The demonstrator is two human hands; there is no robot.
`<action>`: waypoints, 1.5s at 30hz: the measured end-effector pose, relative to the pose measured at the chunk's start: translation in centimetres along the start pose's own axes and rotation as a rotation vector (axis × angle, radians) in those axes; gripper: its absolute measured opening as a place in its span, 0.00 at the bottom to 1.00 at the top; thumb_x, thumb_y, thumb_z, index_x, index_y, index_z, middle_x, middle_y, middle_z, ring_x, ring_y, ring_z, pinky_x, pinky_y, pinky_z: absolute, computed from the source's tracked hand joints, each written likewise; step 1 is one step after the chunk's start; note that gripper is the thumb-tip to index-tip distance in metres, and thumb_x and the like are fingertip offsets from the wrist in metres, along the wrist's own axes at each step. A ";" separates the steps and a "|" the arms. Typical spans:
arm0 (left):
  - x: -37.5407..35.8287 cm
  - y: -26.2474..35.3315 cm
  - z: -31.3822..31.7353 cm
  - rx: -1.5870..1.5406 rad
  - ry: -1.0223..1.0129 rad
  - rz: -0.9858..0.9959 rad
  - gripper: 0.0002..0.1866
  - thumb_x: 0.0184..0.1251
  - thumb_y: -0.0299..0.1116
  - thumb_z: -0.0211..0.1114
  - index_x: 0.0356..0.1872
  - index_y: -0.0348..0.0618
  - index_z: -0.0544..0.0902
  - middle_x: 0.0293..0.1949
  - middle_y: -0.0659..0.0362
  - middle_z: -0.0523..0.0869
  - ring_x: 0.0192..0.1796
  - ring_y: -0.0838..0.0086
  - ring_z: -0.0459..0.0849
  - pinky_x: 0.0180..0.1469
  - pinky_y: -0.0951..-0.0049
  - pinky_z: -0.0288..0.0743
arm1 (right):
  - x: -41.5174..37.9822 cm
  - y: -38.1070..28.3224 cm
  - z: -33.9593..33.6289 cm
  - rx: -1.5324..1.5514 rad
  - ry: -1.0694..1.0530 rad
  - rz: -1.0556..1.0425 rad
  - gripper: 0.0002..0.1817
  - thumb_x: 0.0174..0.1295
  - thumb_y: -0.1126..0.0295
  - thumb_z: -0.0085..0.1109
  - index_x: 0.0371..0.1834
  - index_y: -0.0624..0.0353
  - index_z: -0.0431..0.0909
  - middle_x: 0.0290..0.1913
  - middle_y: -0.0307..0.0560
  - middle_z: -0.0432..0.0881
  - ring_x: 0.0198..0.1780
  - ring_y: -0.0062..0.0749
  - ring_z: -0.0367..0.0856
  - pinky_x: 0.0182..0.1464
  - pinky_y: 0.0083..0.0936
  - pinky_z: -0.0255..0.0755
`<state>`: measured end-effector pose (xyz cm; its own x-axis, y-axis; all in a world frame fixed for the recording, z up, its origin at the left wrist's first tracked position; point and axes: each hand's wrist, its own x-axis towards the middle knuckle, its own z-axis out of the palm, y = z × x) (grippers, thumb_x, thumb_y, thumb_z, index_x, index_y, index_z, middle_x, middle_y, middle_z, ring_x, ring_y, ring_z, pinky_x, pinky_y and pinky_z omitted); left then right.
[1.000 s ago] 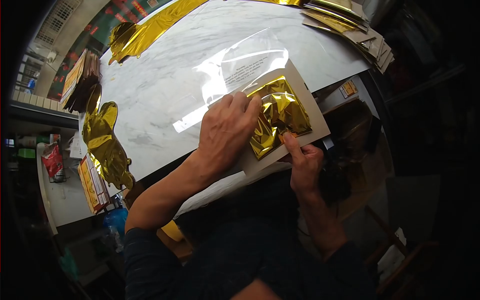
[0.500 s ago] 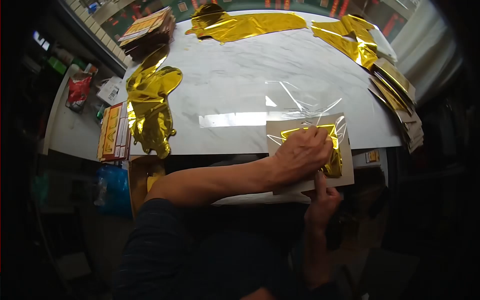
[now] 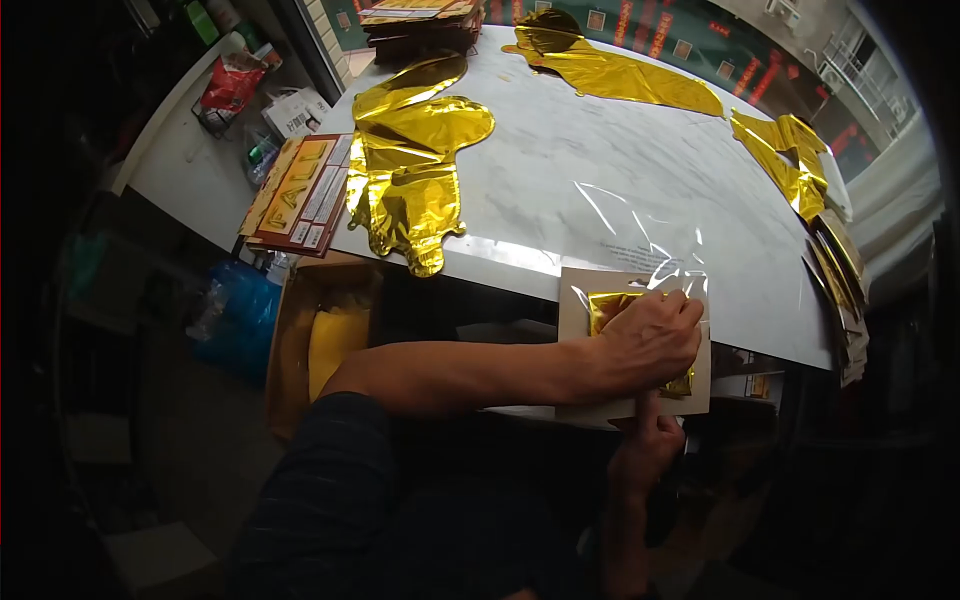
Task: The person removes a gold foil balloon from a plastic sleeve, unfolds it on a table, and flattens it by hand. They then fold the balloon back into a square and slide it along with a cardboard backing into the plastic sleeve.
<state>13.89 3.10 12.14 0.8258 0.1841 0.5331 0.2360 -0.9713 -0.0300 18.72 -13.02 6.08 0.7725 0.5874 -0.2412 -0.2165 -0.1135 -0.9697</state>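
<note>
At the table's front edge, my left hand [image 3: 655, 340] lies closed over a folded piece of shiny gold foil [image 3: 604, 308]. What its fingertips pinch is hidden. The foil lies on a grey-brown card [image 3: 575, 330], and a clear plastic bag [image 3: 640, 243] with small print stretches past the card's upper edge. From below, my right hand [image 3: 650, 445] grips the card's lower edge, one digit up against its front and the other fingers curled. Flat gold foil balloons [image 3: 420, 160] lie to the left on the marble-look table [image 3: 560, 140].
Red-brown printed cards [image 3: 300, 190] lie at the left edge, with a taller stack [image 3: 425, 25] behind. Gold foil [image 3: 620, 75] also lies along the far edge. At the right edge are brown cards [image 3: 840, 280]. Below left stand a cardboard box [image 3: 290, 350] and a blue bag [image 3: 240, 310].
The view has turned left, so the table's things appear further right. My left hand has slid down and right across the card, covering more of the foil. My right hand keeps its hold.
</note>
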 end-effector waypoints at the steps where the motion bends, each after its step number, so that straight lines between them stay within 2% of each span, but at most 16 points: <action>1: -0.8 0.2 -0.1 -0.018 0.025 -0.026 0.09 0.56 0.32 0.68 0.32 0.36 0.84 0.32 0.57 0.80 0.37 0.68 0.82 0.35 0.71 0.75 | -0.4 0.3 0.5 -0.005 -0.003 0.006 0.18 0.71 0.61 0.71 0.34 0.68 0.85 0.33 0.42 0.85 0.33 0.23 0.83 0.34 0.25 0.81; 4: -2.3 -0.1 -1.2 -0.051 0.106 -0.108 0.09 0.56 0.32 0.68 0.33 0.36 0.83 0.32 0.56 0.80 0.37 0.68 0.82 0.35 0.70 0.75 | -1.6 0.5 1.6 0.113 0.019 -0.006 0.18 0.72 0.62 0.70 0.37 0.72 0.88 0.39 0.47 0.88 0.35 0.24 0.83 0.36 0.26 0.81; 11: -4.8 -1.9 -4.0 -0.058 -0.032 -0.154 0.06 0.57 0.29 0.67 0.32 0.38 0.81 0.35 0.53 0.81 0.39 0.65 0.84 0.38 0.66 0.81 | -1.8 0.1 2.7 0.174 -0.047 0.081 0.15 0.73 0.63 0.69 0.41 0.69 0.87 0.40 0.45 0.88 0.36 0.26 0.85 0.37 0.28 0.84; 15: -5.8 -1.7 -5.4 -0.179 -0.005 -0.184 0.16 0.60 0.30 0.69 0.49 0.35 0.84 0.37 0.54 0.82 0.42 0.61 0.86 0.40 0.66 0.82 | -2.0 -0.5 3.5 0.163 -0.094 0.105 0.14 0.74 0.63 0.68 0.43 0.67 0.88 0.40 0.43 0.88 0.37 0.24 0.85 0.38 0.27 0.84; 17: -7.0 -1.4 -6.4 -0.200 0.116 -0.216 0.18 0.60 0.27 0.69 0.52 0.36 0.84 0.40 0.54 0.83 0.43 0.60 0.86 0.41 0.64 0.83 | -1.8 0.1 4.2 0.206 -0.050 0.104 0.16 0.74 0.60 0.68 0.41 0.65 0.87 0.36 0.42 0.87 0.31 0.22 0.83 0.31 0.22 0.80; 18: -8.2 -0.9 -7.0 -0.317 0.166 -0.233 0.20 0.60 0.22 0.71 0.55 0.37 0.84 0.41 0.54 0.85 0.41 0.61 0.87 0.40 0.65 0.83 | -1.9 0.1 4.3 0.236 -0.046 0.109 0.16 0.74 0.60 0.67 0.39 0.65 0.87 0.35 0.42 0.87 0.31 0.22 0.84 0.31 0.22 0.81; 20: -10.7 1.4 -7.8 -0.542 0.244 -0.313 0.17 0.59 0.20 0.75 0.50 0.38 0.85 0.39 0.54 0.86 0.37 0.61 0.88 0.37 0.68 0.83 | -1.9 0.2 3.7 0.258 -0.110 0.142 0.14 0.73 0.64 0.69 0.45 0.68 0.89 0.40 0.42 0.89 0.38 0.20 0.84 0.41 0.23 0.82; 24: -15.9 6.3 -8.3 -1.071 -0.018 -0.709 0.11 0.63 0.21 0.77 0.42 0.36 0.84 0.37 0.56 0.87 0.35 0.70 0.89 0.36 0.72 0.82 | -1.5 0.3 4.2 0.291 -0.118 0.163 0.15 0.73 0.62 0.69 0.41 0.68 0.89 0.38 0.43 0.89 0.36 0.21 0.85 0.40 0.23 0.83; 26: -17.4 7.3 -7.5 -1.202 -0.037 -0.745 0.11 0.68 0.24 0.76 0.46 0.37 0.82 0.36 0.57 0.87 0.34 0.75 0.88 0.36 0.74 0.83 | -1.5 -0.3 4.6 0.276 -0.165 0.170 0.16 0.75 0.61 0.66 0.41 0.67 0.88 0.37 0.45 0.89 0.35 0.26 0.87 0.40 0.26 0.85; 28: -17.6 7.6 -7.4 -1.698 -0.301 -1.244 0.13 0.71 0.25 0.74 0.51 0.37 0.81 0.38 0.58 0.87 0.36 0.76 0.88 0.36 0.74 0.84 | -1.6 -0.3 4.7 0.267 -0.214 0.174 0.16 0.77 0.61 0.63 0.41 0.66 0.86 0.36 0.47 0.89 0.34 0.31 0.89 0.39 0.29 0.88; 30: -17.7 6.9 -5.9 -1.899 -0.073 -1.287 0.14 0.72 0.25 0.72 0.53 0.36 0.80 0.40 0.56 0.86 0.38 0.75 0.88 0.36 0.74 0.84 | -2.0 -0.1 4.2 0.219 -0.387 0.205 0.16 0.77 0.63 0.61 0.45 0.70 0.85 0.37 0.50 0.89 0.37 0.37 0.91 0.44 0.33 0.88; 31: -17.3 6.4 -5.5 -1.906 -0.028 -1.421 0.13 0.73 0.25 0.71 0.53 0.32 0.80 0.42 0.54 0.86 0.40 0.74 0.88 0.37 0.74 0.84 | -1.8 1.8 3.1 0.132 -0.447 0.167 0.16 0.76 0.67 0.59 0.49 0.73 0.84 0.42 0.54 0.90 0.43 0.40 0.91 0.51 0.38 0.87; 34: -17.1 5.0 -4.2 -2.000 0.072 -1.333 0.14 0.74 0.26 0.70 0.54 0.30 0.80 0.44 0.54 0.85 0.41 0.73 0.88 0.38 0.73 0.85 | -1.4 2.7 1.5 0.159 -0.470 0.074 0.12 0.73 0.71 0.62 0.49 0.70 0.86 0.44 0.51 0.90 0.47 0.31 0.89 0.51 0.29 0.85; 37: -15.9 5.3 -4.6 -1.952 0.122 -1.319 0.15 0.77 0.28 0.67 0.56 0.29 0.80 0.50 0.50 0.86 0.43 0.69 0.89 0.44 0.70 0.89 | -1.1 1.3 1.9 0.262 -0.347 0.122 0.13 0.74 0.73 0.60 0.54 0.71 0.83 0.48 0.52 0.89 0.50 0.37 0.89 0.55 0.38 0.86; 41: -14.6 5.3 -5.3 -2.023 0.261 -1.342 0.17 0.80 0.33 0.65 0.60 0.29 0.79 0.55 0.47 0.87 0.46 0.66 0.91 0.49 0.68 0.90 | -0.3 2.1 2.1 0.326 -0.343 0.085 0.14 0.75 0.72 0.60 0.56 0.71 0.82 0.49 0.52 0.89 0.49 0.37 0.90 0.54 0.37 0.87; 45: -14.3 4.8 -4.9 -2.086 0.371 -1.409 0.18 0.84 0.37 0.61 0.61 0.32 0.79 0.54 0.48 0.88 0.47 0.64 0.92 0.48 0.69 0.91 | 0.1 2.8 3.1 0.335 -0.333 0.033 0.13 0.76 0.71 0.61 0.54 0.71 0.82 0.49 0.51 0.88 0.49 0.37 0.90 0.54 0.36 0.86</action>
<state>0.71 -4.95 8.52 0.5888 0.7012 -0.4021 -0.4210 0.6907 0.5879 16.36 -10.84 3.49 0.5402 0.8192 -0.1928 -0.4606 0.0961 -0.8824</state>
